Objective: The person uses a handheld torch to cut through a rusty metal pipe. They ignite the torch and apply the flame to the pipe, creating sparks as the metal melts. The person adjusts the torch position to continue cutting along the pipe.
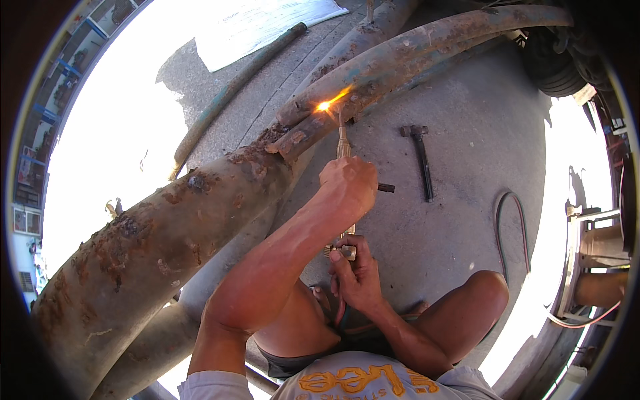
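My left hand (pixel 349 181) is closed around the upper body of a brass gas torch (pixel 343 143). A short dark rod (pixel 386 188) sticks out to the right of that fist. Lower down, my right hand (pixel 358 273) grips the torch's valve end, thumb and fingers at the brass knobs. An orange flame glows at the torch tip, against a thin rusty pipe (pixel 308 136) lying along a large curved pipe (pixel 373 63). Whether the metal there is cut cannot be made out in the glare.
A hammer (pixel 419 160) with a black handle lies on the concrete floor to the right. A thick rusty pipe (pixel 167 220) runs across the left. Beyond it lies a slim pipe (pixel 233 93). A hose loop (pixel 512 200) and a dark tire (pixel 557 70) are at the right.
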The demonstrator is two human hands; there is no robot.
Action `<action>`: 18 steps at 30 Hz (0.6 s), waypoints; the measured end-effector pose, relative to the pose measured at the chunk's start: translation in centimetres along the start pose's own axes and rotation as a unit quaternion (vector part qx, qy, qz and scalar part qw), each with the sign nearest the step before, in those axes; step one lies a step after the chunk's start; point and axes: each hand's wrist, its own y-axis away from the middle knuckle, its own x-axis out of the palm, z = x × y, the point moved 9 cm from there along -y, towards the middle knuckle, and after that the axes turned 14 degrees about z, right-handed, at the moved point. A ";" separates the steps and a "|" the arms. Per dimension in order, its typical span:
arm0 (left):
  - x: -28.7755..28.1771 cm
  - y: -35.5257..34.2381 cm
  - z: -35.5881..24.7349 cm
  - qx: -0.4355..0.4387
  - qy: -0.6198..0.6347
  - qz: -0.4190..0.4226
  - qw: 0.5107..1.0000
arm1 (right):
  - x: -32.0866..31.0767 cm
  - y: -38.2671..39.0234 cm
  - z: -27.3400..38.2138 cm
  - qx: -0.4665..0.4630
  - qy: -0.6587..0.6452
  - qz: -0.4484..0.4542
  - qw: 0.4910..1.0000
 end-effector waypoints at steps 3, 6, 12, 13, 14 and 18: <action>0.0 -0.1 0.0 -0.001 -0.002 0.000 1.000 | 0.0 0.0 0.2 0.000 0.009 0.002 1.000; 0.1 -0.1 0.1 0.000 -0.001 0.000 1.000 | 0.0 0.0 0.3 0.000 0.005 0.003 1.000; 0.1 -0.1 0.1 -0.005 -0.007 0.002 1.000 | 0.1 0.0 0.4 0.000 -0.007 0.008 1.000; 0.1 -0.1 0.1 -0.006 -0.007 0.004 1.000 | 0.1 0.0 0.6 -0.013 -0.003 0.009 1.000; 0.1 -0.2 0.1 -0.007 -0.009 0.006 1.000 | 0.2 0.0 0.6 -0.015 -0.006 0.010 1.000; 0.2 -0.3 0.2 -0.013 -0.004 0.019 1.000 | 0.2 0.0 0.5 -0.013 -0.022 0.014 1.000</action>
